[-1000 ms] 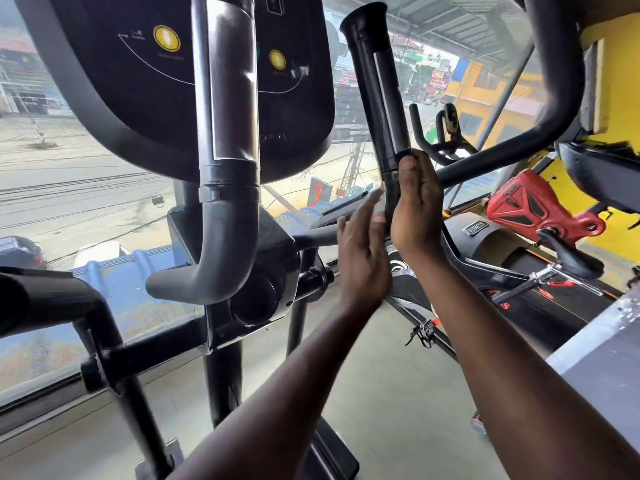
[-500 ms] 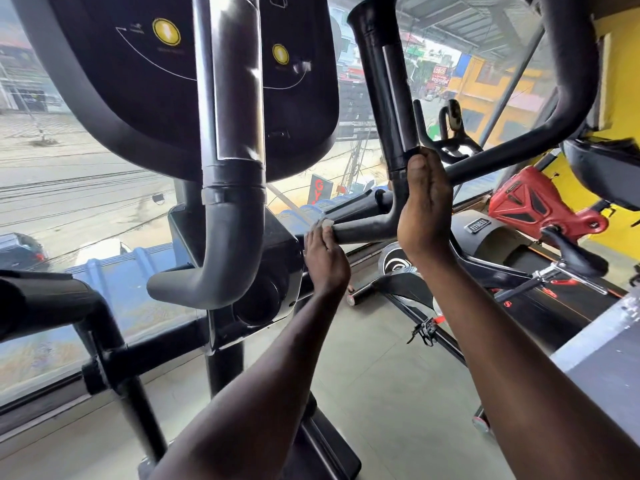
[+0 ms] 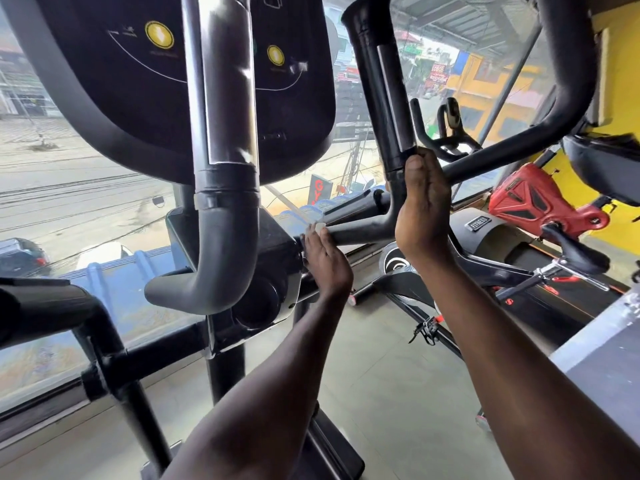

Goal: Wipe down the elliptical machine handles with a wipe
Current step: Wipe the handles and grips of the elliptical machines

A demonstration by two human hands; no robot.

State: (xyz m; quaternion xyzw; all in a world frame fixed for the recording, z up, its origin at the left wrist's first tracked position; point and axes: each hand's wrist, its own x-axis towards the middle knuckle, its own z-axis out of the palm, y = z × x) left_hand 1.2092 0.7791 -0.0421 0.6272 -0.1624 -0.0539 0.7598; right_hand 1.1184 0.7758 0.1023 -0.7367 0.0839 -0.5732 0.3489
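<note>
Our left hand (image 3: 325, 258) has dropped from beside the upright grip and now curls around the lower bar (image 3: 360, 232) of the right handle (image 3: 381, 98), close to the hub (image 3: 273, 271), pinching a small white wipe (image 3: 318, 227) against it. So the wiping has moved down onto the bar. Our right hand (image 3: 424, 206) stays wrapped around the handle's bend, steadying it. A second ago the left palm was open; half a second ago it had already closed here.

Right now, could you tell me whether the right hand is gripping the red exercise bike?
No, the right hand rests against the black upright elliptical handle.
</note>
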